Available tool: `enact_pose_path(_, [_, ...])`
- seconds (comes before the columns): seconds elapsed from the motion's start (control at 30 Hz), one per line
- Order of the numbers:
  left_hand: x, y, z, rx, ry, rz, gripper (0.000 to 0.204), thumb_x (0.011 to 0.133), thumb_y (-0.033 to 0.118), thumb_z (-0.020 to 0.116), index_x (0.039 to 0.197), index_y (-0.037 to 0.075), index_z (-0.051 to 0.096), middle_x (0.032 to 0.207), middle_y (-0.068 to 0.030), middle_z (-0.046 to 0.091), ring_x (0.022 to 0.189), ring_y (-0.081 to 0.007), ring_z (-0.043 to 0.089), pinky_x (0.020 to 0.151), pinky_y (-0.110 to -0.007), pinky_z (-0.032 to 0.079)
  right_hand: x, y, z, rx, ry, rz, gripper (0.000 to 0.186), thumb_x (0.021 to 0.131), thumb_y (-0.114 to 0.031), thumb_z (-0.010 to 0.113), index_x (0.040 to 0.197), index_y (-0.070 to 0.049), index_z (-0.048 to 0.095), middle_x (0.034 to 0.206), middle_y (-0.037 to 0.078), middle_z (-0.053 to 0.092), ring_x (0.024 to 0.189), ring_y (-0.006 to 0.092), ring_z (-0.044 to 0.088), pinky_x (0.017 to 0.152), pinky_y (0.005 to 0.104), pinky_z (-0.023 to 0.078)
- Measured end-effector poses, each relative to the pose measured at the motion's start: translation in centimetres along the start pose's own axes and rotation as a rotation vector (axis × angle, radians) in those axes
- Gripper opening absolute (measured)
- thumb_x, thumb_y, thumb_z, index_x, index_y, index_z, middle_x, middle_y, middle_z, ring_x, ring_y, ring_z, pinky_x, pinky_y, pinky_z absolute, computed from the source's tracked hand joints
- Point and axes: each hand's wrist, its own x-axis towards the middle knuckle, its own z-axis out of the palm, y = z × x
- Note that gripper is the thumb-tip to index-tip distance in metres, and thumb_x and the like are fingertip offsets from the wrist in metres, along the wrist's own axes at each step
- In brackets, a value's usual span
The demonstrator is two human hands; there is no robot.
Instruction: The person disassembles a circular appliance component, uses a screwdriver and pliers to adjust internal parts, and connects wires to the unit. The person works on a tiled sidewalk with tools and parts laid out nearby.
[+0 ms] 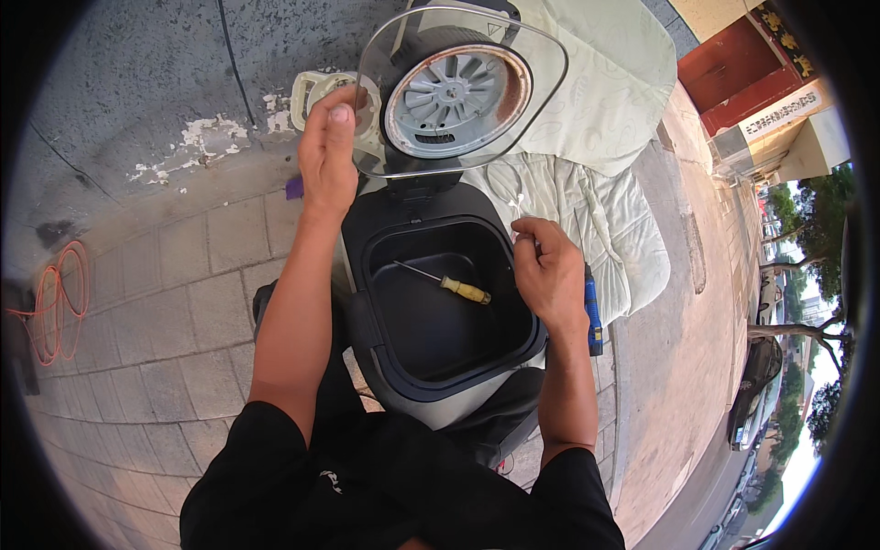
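My left hand (329, 151) is closed on the left edge of a clear glass panel (551, 69) at the raised lid of a black-and-grey cooking appliance, in front of a round metal plate (451, 96) with radial slots. The appliance's square black pot (422, 330) is below, and a yellow-handled screwdriver (465, 290) lies inside it. My right hand (541, 257) is at the pot's right rim, fingers curled together; what they hold, if anything, is too small to make out. A cream plastic part (307, 101) sits behind my left hand.
Pale quilted cloth (623, 238) lies right of the appliance, with a blue tool (591, 312) near my right wrist. An orange hose (60, 302) is coiled on the paving at left. A grey wall (165, 73) stands behind. Parked cars (756, 394) are at far right.
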Motion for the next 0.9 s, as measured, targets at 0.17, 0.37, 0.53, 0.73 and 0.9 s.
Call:
enact_pose_path(0.17, [0.8, -1.3, -1.3, 0.023, -0.013, 0.087, 0.061, 0.116, 0.047, 0.044, 0.139, -0.006, 0.063, 0.133, -0.0188, 0.071, 0.122, -0.0274, 0.068, 0.105, -0.042, 0.053, -6.6, 1.2, -2.0, 0.094, 0.135, 0.258, 0.020, 0.097, -0.006, 0.065, 0.112, -0.002, 0.078, 0.102, 0.019, 0.076, 0.084, 0.0325, 0.075, 0.078, 0.0389, 0.058])
enact_pose_path(0.37, [-0.6, -0.9, -1.9, 0.076, -0.026, 0.040, 0.060, 0.116, 0.046, 0.042, 0.136, -0.006, 0.065, 0.128, -0.0181, 0.071, 0.118, -0.0261, 0.068, 0.101, -0.040, 0.054, -5.8, -0.7, -1.4, -0.076, -0.113, -0.017, 0.020, 0.098, -0.017, 0.067, 0.108, -0.004, 0.077, 0.098, 0.019, 0.076, 0.088, 0.0407, 0.074, 0.080, 0.0473, 0.059])
enact_pose_path(0.53, [-1.2, -0.3, -2.6, 0.122, -0.050, -0.008, 0.066, 0.116, 0.048, 0.039, 0.142, -0.010, 0.058, 0.135, -0.0259, 0.067, 0.126, -0.0345, 0.067, 0.105, -0.046, 0.054, -4.6, -2.3, -0.3, -0.088, -0.132, -0.166, 0.015, 0.096, -0.015, 0.066, 0.102, -0.003, 0.075, 0.091, 0.019, 0.074, 0.084, 0.0411, 0.074, 0.076, 0.0495, 0.060])
enact_pose_path(0.73, [-1.5, -0.5, -1.8, 0.135, -0.090, -0.001, 0.069, 0.115, 0.051, 0.043, 0.147, -0.009, 0.054, 0.138, -0.0250, 0.066, 0.129, -0.0337, 0.065, 0.106, -0.046, 0.053, -3.9, 0.1, 2.4, -0.260, -0.520, -0.069, 0.027, 0.093, -0.021, 0.070, 0.108, 0.000, 0.076, 0.114, 0.023, 0.074, 0.104, 0.0416, 0.074, 0.094, 0.0514, 0.059])
enact_pose_path(0.9, [-1.7, -0.8, -1.0, 0.092, -0.046, -0.032, 0.073, 0.115, 0.055, 0.040, 0.150, -0.008, 0.052, 0.142, -0.0230, 0.063, 0.132, -0.0317, 0.063, 0.107, -0.045, 0.051, -3.7, 3.1, 7.8, -0.515, -0.827, -0.150, 0.037, 0.092, -0.022, 0.072, 0.123, -0.002, 0.074, 0.136, 0.019, 0.070, 0.114, 0.0347, 0.075, 0.098, 0.0455, 0.061])
